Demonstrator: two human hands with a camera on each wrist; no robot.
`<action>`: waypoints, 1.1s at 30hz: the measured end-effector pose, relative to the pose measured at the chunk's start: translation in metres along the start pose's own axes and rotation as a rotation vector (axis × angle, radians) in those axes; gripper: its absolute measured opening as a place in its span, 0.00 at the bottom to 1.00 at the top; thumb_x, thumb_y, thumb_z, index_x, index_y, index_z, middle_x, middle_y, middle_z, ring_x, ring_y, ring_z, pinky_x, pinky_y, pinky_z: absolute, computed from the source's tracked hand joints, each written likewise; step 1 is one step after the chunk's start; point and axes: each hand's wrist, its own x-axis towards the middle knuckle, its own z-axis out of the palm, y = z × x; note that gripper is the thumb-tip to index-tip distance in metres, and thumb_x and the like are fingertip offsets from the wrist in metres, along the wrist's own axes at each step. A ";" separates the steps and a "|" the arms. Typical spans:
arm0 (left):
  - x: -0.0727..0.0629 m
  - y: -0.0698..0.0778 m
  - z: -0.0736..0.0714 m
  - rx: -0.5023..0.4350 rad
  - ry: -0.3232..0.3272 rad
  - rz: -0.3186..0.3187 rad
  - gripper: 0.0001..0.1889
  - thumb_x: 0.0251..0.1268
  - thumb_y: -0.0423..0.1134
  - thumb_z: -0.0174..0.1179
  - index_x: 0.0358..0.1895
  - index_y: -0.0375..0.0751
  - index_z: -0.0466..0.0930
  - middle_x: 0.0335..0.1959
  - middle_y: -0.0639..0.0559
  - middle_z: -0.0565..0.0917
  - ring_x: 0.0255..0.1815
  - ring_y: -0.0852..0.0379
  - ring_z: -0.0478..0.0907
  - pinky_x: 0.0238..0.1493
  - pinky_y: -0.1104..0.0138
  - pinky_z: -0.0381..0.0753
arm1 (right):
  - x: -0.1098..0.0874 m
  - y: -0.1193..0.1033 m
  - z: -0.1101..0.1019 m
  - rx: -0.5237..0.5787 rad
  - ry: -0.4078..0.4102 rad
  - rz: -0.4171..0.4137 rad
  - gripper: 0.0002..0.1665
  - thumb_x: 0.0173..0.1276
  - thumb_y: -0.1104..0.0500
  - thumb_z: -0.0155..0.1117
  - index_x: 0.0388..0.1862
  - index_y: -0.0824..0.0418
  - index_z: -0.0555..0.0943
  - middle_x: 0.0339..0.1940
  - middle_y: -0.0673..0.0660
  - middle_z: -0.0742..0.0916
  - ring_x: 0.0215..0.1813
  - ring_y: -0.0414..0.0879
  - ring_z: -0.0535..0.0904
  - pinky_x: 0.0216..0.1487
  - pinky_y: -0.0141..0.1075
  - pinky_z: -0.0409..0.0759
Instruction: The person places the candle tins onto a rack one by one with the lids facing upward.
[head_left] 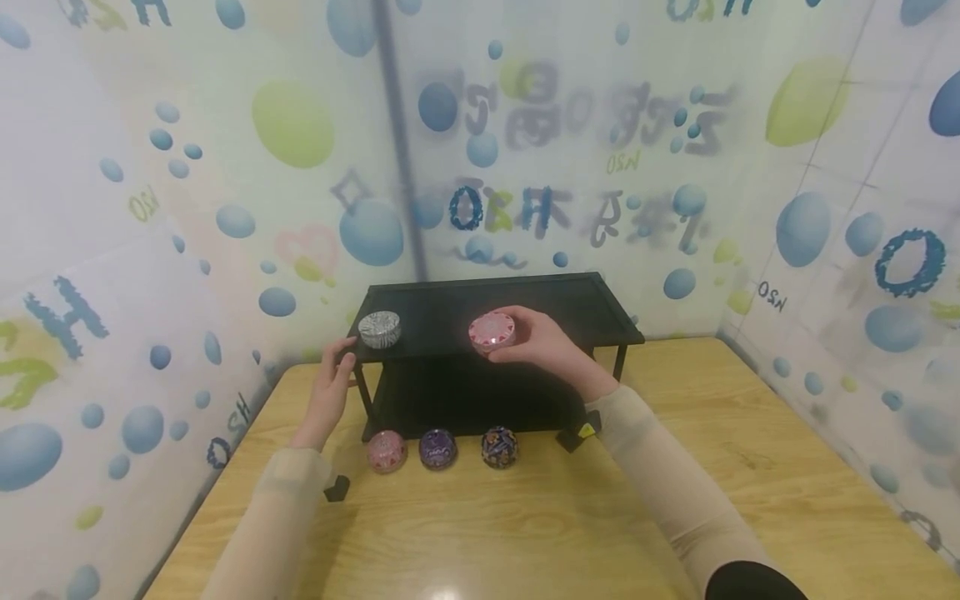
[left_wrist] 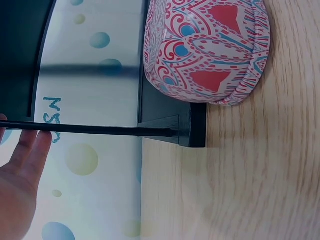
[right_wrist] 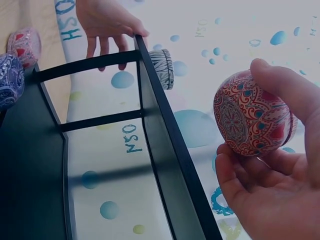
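Note:
In the head view my right hand [head_left: 543,340] pinches a round pink-and-red patterned tin [head_left: 492,332] above the top board of a black two-tier shelf [head_left: 442,302]. The right wrist view shows the tin's ornate base [right_wrist: 232,117], with the thumb on one side and fingers on the other. My left hand [head_left: 330,387] is at the shelf's left front corner, fingers mostly straight, touching its edge by the slim post [left_wrist: 90,128]. Close by, a black-and-white tin [head_left: 380,331] rests on the top board.
On the wooden table [head_left: 480,533], before the shelf, stand a pink tin [head_left: 387,452], a purple tin [head_left: 438,449] and a dark multicoloured tin [head_left: 499,447]. Behind the shelf rises a backdrop [head_left: 525,167] printed with blue and green bubbles.

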 end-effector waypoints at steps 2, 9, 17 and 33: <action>0.000 0.000 0.000 -0.007 -0.003 0.000 0.23 0.80 0.41 0.40 0.70 0.33 0.56 0.72 0.33 0.56 0.63 0.32 0.65 0.51 0.52 0.75 | 0.002 0.000 0.001 0.003 -0.007 -0.002 0.37 0.53 0.58 0.79 0.62 0.59 0.74 0.53 0.56 0.82 0.54 0.50 0.79 0.53 0.43 0.80; 0.001 0.000 0.000 -0.046 -0.007 0.001 0.23 0.80 0.41 0.40 0.70 0.32 0.56 0.73 0.32 0.54 0.64 0.31 0.63 0.55 0.38 0.71 | 0.010 -0.003 0.006 0.009 -0.015 -0.006 0.38 0.53 0.57 0.79 0.62 0.59 0.74 0.53 0.55 0.82 0.53 0.49 0.79 0.54 0.43 0.80; 0.001 0.000 0.001 -0.037 -0.006 0.000 0.22 0.80 0.40 0.40 0.69 0.32 0.56 0.73 0.32 0.54 0.63 0.32 0.64 0.54 0.39 0.71 | 0.018 -0.005 0.010 0.004 -0.017 -0.021 0.37 0.52 0.57 0.79 0.61 0.60 0.74 0.51 0.55 0.83 0.51 0.49 0.79 0.52 0.42 0.81; 0.000 -0.002 0.002 -0.052 0.009 0.008 0.22 0.80 0.40 0.41 0.69 0.33 0.56 0.73 0.32 0.54 0.64 0.30 0.63 0.54 0.37 0.70 | 0.030 -0.009 0.013 -0.030 -0.012 -0.031 0.38 0.52 0.56 0.79 0.61 0.57 0.74 0.52 0.53 0.82 0.54 0.48 0.77 0.54 0.43 0.79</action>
